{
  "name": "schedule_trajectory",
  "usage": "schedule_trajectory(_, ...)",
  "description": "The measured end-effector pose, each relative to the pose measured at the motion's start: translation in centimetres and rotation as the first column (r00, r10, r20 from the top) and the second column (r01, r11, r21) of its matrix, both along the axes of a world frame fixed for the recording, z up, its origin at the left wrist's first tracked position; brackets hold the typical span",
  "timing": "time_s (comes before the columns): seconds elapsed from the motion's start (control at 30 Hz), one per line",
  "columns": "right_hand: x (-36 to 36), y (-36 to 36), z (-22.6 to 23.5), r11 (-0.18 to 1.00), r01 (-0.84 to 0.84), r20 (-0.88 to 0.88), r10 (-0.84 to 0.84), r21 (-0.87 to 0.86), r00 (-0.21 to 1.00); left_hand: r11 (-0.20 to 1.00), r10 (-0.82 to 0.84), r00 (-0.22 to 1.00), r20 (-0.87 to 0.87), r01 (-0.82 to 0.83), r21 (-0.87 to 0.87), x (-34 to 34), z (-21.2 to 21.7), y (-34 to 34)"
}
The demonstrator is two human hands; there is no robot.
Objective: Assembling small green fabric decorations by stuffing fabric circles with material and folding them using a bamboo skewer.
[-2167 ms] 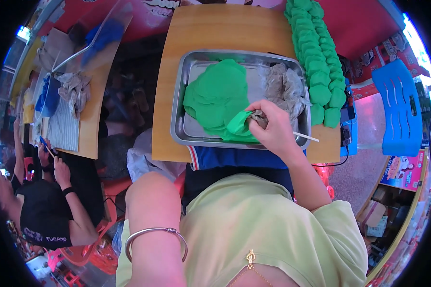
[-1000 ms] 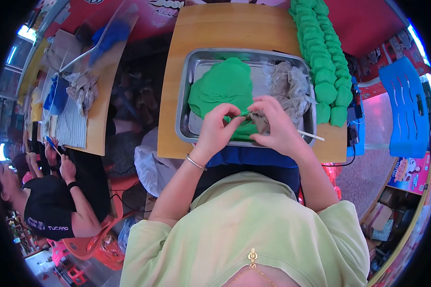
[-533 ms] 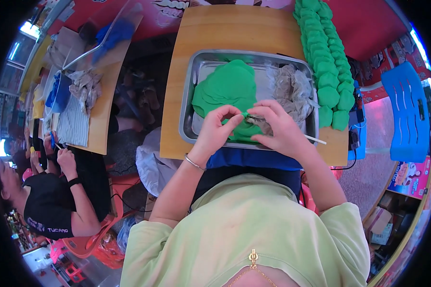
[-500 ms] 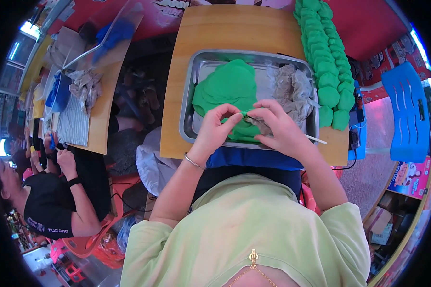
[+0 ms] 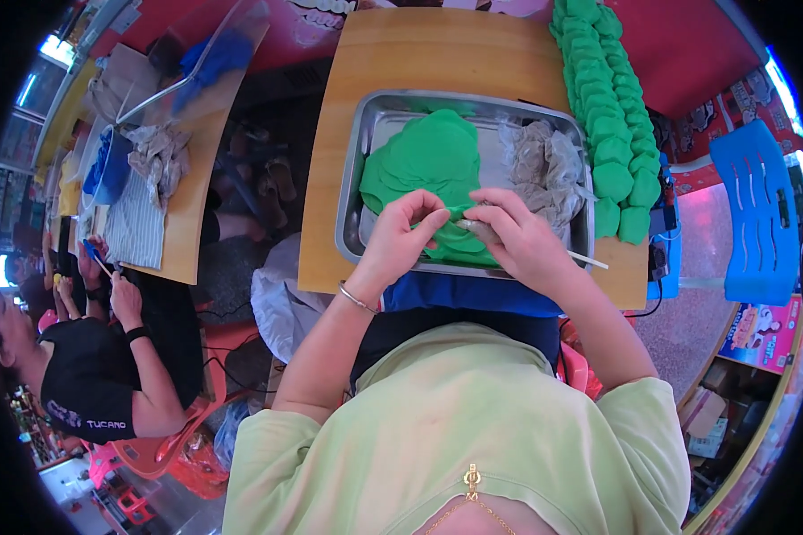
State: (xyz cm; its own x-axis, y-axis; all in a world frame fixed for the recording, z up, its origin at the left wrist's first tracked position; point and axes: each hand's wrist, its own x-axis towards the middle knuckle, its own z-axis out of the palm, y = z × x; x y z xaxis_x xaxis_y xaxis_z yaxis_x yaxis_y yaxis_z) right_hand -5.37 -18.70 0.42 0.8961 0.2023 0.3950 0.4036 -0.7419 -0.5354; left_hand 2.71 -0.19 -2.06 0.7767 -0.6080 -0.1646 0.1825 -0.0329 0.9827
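Observation:
A metal tray (image 5: 351, 169) sits before me on the table, holding a pile of thin green sheets (image 5: 424, 156). Over the pile's near side, my left hand (image 5: 403, 234) pinches the edge of a small green piece (image 5: 456, 212) between thumb and fingertips. My right hand (image 5: 525, 239) is closed around a small greyish lump (image 5: 479, 228), its fingertips meeting the same green piece. The lump's exact kind is hard to make out. Crumpled greyish plastic (image 5: 544, 165) lies in the tray's right part. A white stick (image 5: 589, 260) pokes out beside my right wrist.
Long stacked rows of rounded green pieces (image 5: 611, 134) run along the right of the wooden table (image 5: 428, 53). A blue chair (image 5: 758, 214) stands at right. On the left, a seated person in black (image 5: 89, 383) works at another table (image 5: 207, 178).
My right fingers have shifted slightly around the greyish lump, which now shows more. Both hands stay at the green piece. The co-worker's hands at left have moved a little apart.

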Motion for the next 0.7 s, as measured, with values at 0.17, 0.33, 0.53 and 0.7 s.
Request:
schedule_trajectory(0.17,0.1,-0.2,0.8,0.993,0.046,-0.073,-0.054,-0.109,0.996,0.999,-0.038,0.994,0.104,0.04,-0.018,-0.5,-0.4,-0.4)
schedule_trajectory(0.33,0.4,0.3,1.9,0.985,0.034,-0.2,0.001,0.171,0.98,0.999,-0.048,0.993,0.109,0.047,0.005,-0.6,-0.6,-0.5)
schedule_trajectory(0.53,0.2,-0.1,0.5,0.995,0.046,-0.123,-0.035,0.087,0.992,0.992,-0.124,0.992,-0.032,0.125,0.012,-0.5,-0.6,-0.6)
schedule_trajectory(0.7,0.9,0.6,0.1,0.968,0.201,-0.19,-0.171,0.151,0.967,0.992,-0.121,0.969,-0.216,0.111,-0.06,-0.3,-0.2,-0.7)
